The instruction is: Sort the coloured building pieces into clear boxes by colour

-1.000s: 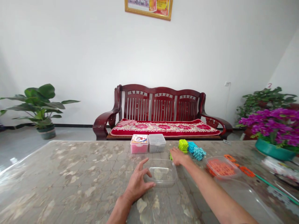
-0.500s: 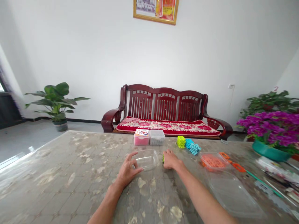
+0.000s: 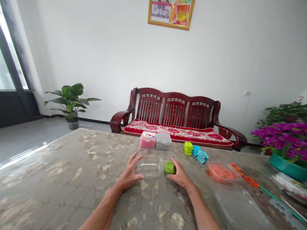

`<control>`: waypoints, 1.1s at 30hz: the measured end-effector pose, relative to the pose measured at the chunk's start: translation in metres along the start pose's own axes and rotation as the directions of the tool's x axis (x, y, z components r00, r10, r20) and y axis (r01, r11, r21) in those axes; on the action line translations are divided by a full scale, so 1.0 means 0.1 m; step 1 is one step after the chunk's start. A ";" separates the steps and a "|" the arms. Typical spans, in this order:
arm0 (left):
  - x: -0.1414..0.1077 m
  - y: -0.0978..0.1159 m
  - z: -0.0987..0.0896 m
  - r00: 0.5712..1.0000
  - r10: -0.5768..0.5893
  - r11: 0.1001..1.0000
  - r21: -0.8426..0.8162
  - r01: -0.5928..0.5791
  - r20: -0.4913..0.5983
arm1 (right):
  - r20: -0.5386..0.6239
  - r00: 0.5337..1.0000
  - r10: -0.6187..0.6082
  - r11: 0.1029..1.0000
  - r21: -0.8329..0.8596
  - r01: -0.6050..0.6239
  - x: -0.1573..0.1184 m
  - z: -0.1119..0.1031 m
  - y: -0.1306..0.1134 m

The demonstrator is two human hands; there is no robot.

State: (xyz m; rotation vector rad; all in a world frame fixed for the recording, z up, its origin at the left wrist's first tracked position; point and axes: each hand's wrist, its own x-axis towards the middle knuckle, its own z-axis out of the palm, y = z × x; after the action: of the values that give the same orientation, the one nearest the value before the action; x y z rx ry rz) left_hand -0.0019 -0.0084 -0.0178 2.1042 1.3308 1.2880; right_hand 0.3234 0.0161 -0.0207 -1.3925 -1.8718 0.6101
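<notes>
1. One left hand (image 3: 129, 174) and one right hand (image 3: 180, 175).
2. One clear tub (image 3: 149, 175).
3. Two green blocks: one darker green block (image 3: 169, 167), one yellow-green block (image 3: 188, 148).
4. Two blue clusters (image 3: 202, 156).
5. Two small boxes: one pink box (image 3: 147, 143), one grey box (image 3: 163, 145).
6. One container (image 3: 223, 172) of orange pieces, too jumbled to count.
7. Three plants: two leafy plants (image 3: 72, 99), one purple-flowered plant (image 3: 284, 137).
8. One sofa (image 3: 176, 108), one framed picture (image 3: 170, 12), one tabletop (image 3: 79, 179).

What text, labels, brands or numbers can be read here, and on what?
Nothing reads for certain.
"2", perhaps: red mark above the right-hand plant; too small to be sure, and what it stands on is unclear.
Framed picture: print too small to read.
Label on the pink box: too blurred to read.
</notes>
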 end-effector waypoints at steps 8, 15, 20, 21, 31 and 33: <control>0.03 0.05 -0.05 0.983 -0.041 0.997 -0.054 0.051 0.178 | -0.079 0.997 -0.016 0.997 -0.080 0.009 -0.02 0.11 0.01; 0.06 0.08 -0.07 0.984 -0.052 0.998 -0.037 0.059 0.168 | -0.063 0.998 -0.024 0.978 -0.206 0.010 -0.03 0.07 -0.20; 0.08 0.01 -0.02 0.986 -0.035 0.997 -0.056 0.045 0.163 | -0.081 0.997 -0.021 0.978 -0.208 0.004 -0.05 0.07 -0.21; 0.08 0.00 -0.01 0.986 -0.030 0.997 -0.071 0.042 0.162 | -0.084 0.996 -0.020 0.979 -0.205 0.002 -0.05 0.07 -0.21; 0.11 0.06 -0.01 0.980 -0.016 0.986 -0.158 0.047 0.197 | -0.106 0.994 -0.014 0.987 -0.162 -0.004 -0.02 0.08 -0.13; 0.12 0.08 -0.02 0.979 -0.013 0.988 -0.145 0.044 0.206 | -0.107 0.994 -0.015 0.989 -0.145 0.000 -0.02 0.08 -0.13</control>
State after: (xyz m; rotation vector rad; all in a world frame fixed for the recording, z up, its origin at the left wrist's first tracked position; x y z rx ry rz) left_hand 0.0023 -0.0028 -0.0056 2.0442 1.1377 1.0896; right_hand 0.3099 0.0104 -0.0171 -1.4803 -1.8649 0.3932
